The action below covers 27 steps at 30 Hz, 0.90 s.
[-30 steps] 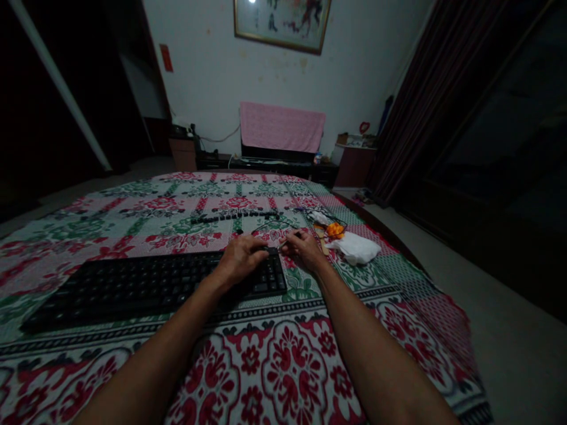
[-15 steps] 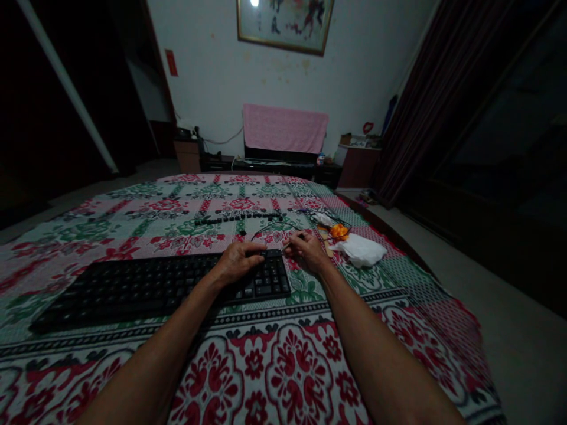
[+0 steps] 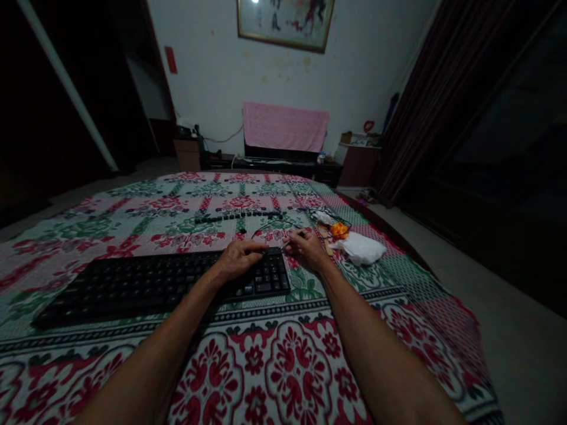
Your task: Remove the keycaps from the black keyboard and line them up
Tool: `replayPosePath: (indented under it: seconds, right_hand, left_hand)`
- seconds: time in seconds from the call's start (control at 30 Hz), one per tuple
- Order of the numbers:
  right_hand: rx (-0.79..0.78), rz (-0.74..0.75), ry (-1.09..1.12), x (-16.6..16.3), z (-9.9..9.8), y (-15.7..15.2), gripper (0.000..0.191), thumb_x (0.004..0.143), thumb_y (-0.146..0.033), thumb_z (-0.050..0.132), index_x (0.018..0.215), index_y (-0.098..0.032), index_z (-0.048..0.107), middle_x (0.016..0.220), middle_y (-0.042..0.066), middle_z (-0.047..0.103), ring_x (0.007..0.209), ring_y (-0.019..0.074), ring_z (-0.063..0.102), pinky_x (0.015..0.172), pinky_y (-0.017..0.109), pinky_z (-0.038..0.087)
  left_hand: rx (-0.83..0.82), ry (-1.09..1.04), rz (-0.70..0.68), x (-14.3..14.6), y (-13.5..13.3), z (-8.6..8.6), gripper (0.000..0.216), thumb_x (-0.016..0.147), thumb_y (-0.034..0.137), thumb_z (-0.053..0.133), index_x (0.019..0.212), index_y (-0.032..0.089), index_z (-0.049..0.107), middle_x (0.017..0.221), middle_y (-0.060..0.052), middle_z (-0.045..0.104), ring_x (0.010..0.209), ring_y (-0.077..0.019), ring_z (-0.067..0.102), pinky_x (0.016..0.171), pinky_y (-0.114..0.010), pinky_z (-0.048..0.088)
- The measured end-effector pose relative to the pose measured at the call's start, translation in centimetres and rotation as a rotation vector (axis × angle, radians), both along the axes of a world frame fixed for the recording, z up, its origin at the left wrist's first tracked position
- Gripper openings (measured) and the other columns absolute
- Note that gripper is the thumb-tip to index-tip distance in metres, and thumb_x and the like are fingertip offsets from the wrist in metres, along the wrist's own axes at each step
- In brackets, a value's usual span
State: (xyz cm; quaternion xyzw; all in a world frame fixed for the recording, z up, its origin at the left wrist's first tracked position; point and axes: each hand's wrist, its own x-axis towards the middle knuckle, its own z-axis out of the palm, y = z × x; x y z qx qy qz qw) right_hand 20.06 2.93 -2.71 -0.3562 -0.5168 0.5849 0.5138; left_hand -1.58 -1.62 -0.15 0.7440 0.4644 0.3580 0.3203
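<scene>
A black keyboard (image 3: pixel 146 283) lies on the patterned cloth, its right end in front of me. My left hand (image 3: pixel 239 260) rests over its number-pad side, fingers bent and thumb drawn close to them at the upper edge; it grips the keyboard there, and any small thing under the fingertips is hidden. Just beyond the upper right corner, my right hand (image 3: pixel 306 249) is closed on a thin stick-like tool (image 3: pixel 292 238) whose tip points towards that corner. Several small black keycaps (image 3: pixel 239 216) stand in a row behind the keyboard, and a single one (image 3: pixel 243 231) lies nearer.
A dark cable (image 3: pixel 277 224) curves behind my hands. To the right lie an orange bundle (image 3: pixel 339 231), a crumpled white bag (image 3: pixel 364 248) and a flat wooden stick (image 3: pixel 328 245). The patterned cloth (image 3: pixel 292 366) covers the surface; its edge drops off at the right.
The view has shifted very slightly. Both hands stay almost in place at the keyboard's upper right corner, with only small movements of the left fingers.
</scene>
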Motion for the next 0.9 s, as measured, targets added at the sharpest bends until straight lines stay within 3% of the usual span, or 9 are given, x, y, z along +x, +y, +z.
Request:
replayPosePath:
  seconds: [0.33,0.6,0.9]
  right_hand:
    - [0.004,-0.011,-0.011,-0.1,0.2,-0.1,0.027,0.067,-0.039,0.067,0.073,-0.017,0.052,0.078,0.004,0.066,0.054,0.0095,0.060,0.049,0.021,0.049]
    - [0.013,0.011,0.001,0.1,-0.2,0.1,0.025,0.070,-0.038,0.066,0.074,-0.018,0.052,0.078,0.003,0.066,0.057,0.0098,0.060,0.052,0.021,0.050]
    - [-0.003,0.002,0.024,0.0,-0.1,0.0,0.027,0.067,-0.039,0.068,0.073,-0.018,0.053,0.077,0.003,0.067,0.055,0.0091,0.060,0.048,0.019,0.048]
  left_hand:
    - [0.066,-0.015,0.112,-0.2,0.1,0.4,0.033,0.068,0.022,0.050,0.093,0.018,0.071,0.072,-0.002,0.058,0.060,-0.0090,0.049,0.052,-0.018,0.038]
    - [-0.007,-0.100,0.080,-0.3,-0.3,1.2,0.033,0.068,0.026,0.054,0.095,0.015,0.070,0.074,-0.002,0.060,0.064,-0.0106,0.050,0.056,-0.020,0.038]
    - [0.042,-0.072,0.058,-1.1,0.3,0.6,0.032,0.070,0.026,0.054,0.096,0.015,0.069,0.074,-0.002,0.056,0.064,-0.0099,0.047,0.056,-0.020,0.036]
